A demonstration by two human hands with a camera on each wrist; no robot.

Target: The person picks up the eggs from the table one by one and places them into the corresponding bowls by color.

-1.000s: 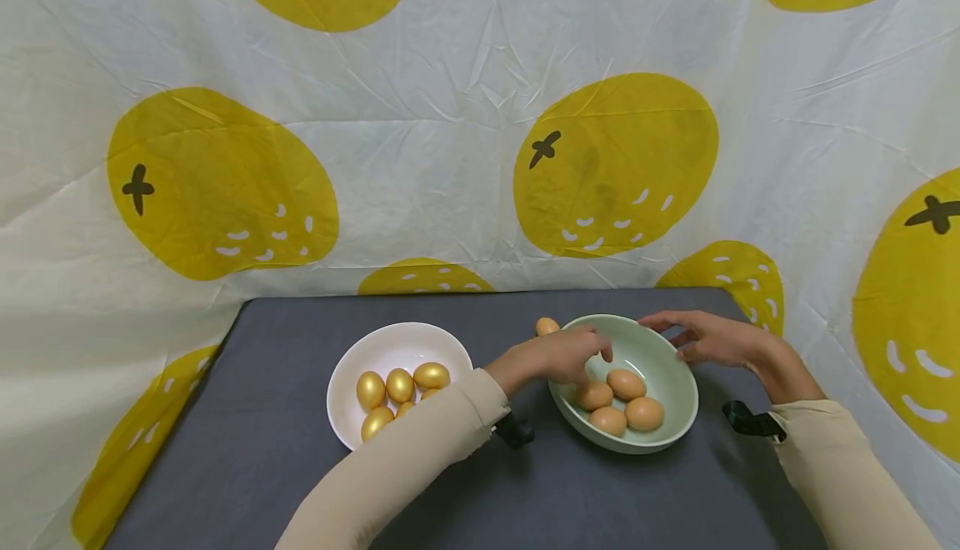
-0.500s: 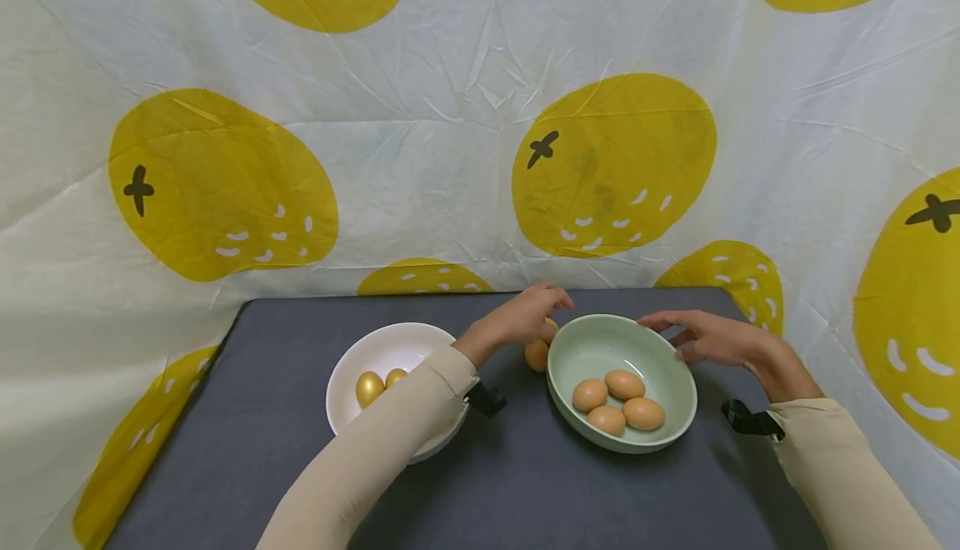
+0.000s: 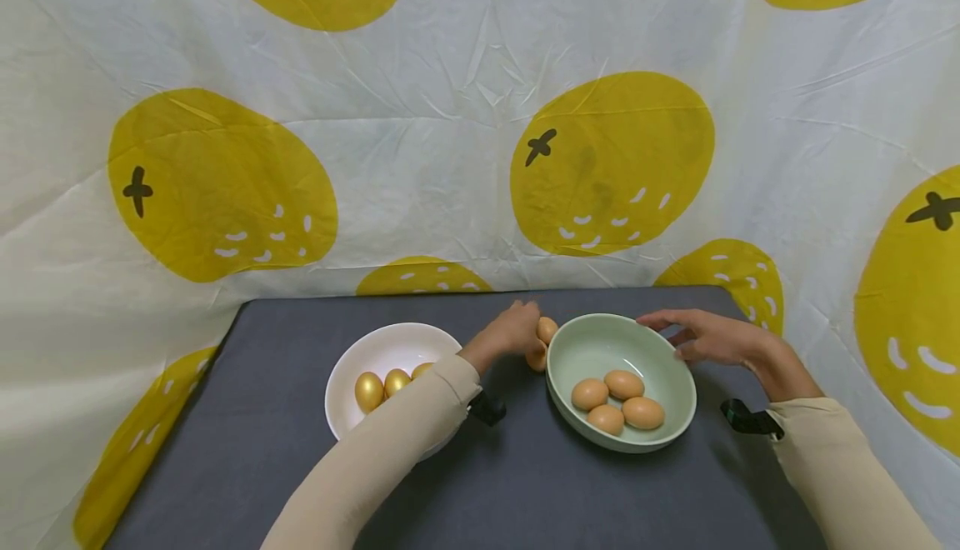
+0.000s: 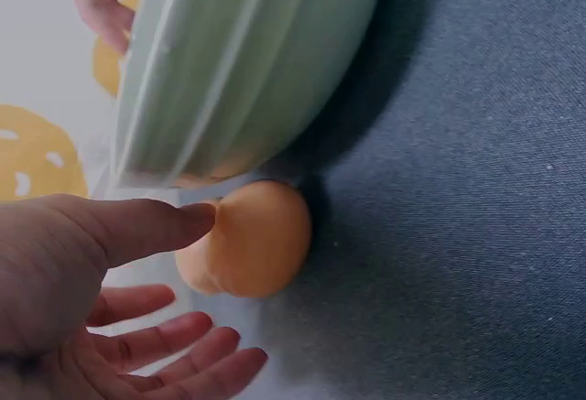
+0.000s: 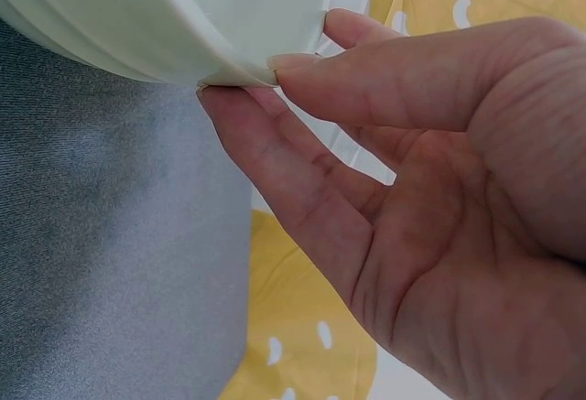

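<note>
Two brown eggs (image 3: 547,330) lie close together on the table at the left side of a pale green bowl (image 3: 637,350). My left hand (image 3: 510,333) is just left of them. In the left wrist view its fingers are spread apart, and the thumb tip overlaps the eggs (image 4: 261,240). Several more brown eggs (image 3: 643,412) sit in the green bowl. On the bowl's far right rim, my right hand (image 3: 716,340) pinches the edge between thumb and fingers, as the right wrist view shows.
A white bowl (image 3: 340,404) with several golden eggs (image 3: 368,392) stands on the left; my left forearm crosses in front of it. The dark grey table (image 3: 285,367) ends at a hanging white cloth (image 3: 420,183) printed with yellow fruit.
My left hand has moved out of the green bowl to the eggs beside it, then slightly left with its fingers apart. The right hand stays on the rim.
</note>
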